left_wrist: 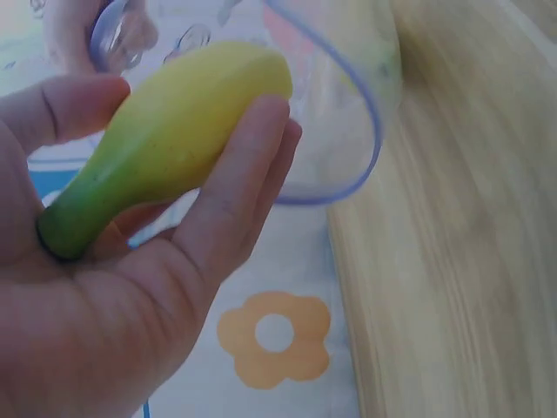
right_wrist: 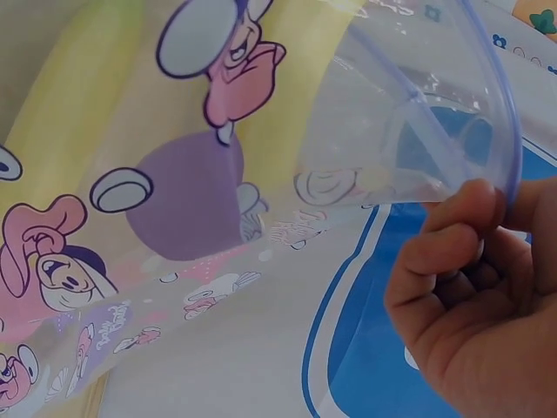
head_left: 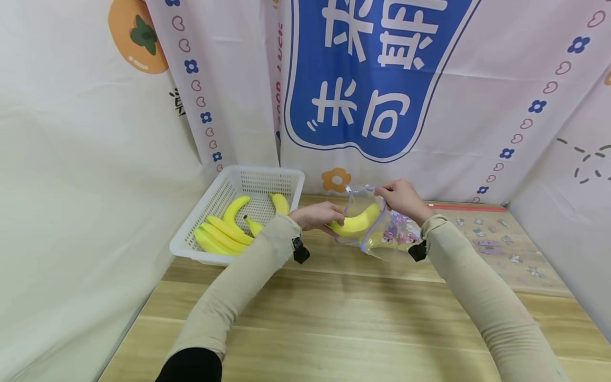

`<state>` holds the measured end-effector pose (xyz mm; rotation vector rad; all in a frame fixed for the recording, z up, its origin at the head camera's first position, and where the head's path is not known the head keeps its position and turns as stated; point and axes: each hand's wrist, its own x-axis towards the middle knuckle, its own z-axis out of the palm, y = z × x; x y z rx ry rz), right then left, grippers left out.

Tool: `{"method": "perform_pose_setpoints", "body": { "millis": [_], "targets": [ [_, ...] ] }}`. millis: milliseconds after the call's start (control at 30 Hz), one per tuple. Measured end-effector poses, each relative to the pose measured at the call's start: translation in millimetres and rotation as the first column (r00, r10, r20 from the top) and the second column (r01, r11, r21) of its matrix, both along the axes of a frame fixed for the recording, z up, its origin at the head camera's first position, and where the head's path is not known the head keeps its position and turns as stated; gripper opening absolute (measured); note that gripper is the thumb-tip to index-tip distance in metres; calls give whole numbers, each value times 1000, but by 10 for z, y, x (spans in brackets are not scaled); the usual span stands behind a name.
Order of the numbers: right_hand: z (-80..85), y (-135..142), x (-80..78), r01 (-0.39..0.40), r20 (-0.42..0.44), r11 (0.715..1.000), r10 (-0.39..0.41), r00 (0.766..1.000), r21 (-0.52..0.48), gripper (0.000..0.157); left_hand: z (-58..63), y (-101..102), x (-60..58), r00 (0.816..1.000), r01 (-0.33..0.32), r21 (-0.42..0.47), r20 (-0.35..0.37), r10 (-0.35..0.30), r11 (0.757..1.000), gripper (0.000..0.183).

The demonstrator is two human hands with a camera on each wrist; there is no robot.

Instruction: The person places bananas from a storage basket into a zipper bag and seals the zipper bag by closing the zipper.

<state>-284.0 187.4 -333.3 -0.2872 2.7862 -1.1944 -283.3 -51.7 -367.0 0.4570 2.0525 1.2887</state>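
My left hand [head_left: 319, 216] grips a yellow banana [head_left: 357, 222] by its greenish end, thumb on one side and fingers on the other in the left wrist view. The banana's far end reaches into the mouth of a clear plastic bag [right_wrist: 187, 196] printed with cartoon figures. At the bag's purple-edged rim, my right hand [head_left: 403, 199] pinches the edge between thumb and fingers, and the mouth gapes wide. Yellow bananas [right_wrist: 74, 96] show through the bag's wall in the right wrist view.
A white perforated basket [head_left: 191, 246] at the left holds several more bananas [head_left: 224, 236]. To the right, a flat clear bag with small printed figures [head_left: 511, 246] lies on the wooden table [head_left: 334, 329]. A printed cloth [head_left: 248, 106] hangs behind.
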Motion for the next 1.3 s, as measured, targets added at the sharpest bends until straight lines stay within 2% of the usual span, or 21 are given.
{"method": "perform_pose_setpoints", "body": {
  "millis": [167,400,500,800,1100,1300],
  "targets": [
    [18,-10,6,20,0,1000,-20,1000,-12,29,-46,100,58,999,-36,5,-38,36,999,39],
    [48,-25,18,10,-30,1000,-10,1000,-8,30,-154,212,59,995,-82,40,-48,84,996,29],
    [60,-18,23,1,-38,1000,-2,999,-9,29,-187,250,45,995,-98,72,-24,100,993,28],
    [78,4,24,2,-27,1000,-2,1000,-18,29,-195,327,7,983,-164,145,110,149,976,31],
    [85,4,10,0,-21,1000,0,1000,-8,30,-147,353,13,978,-180,186,139,155,966,35],
    [79,8,4,-11,-44,1000,11,999,4,30,-126,366,4,968,-211,219,186,172,953,37]
  ]
}}
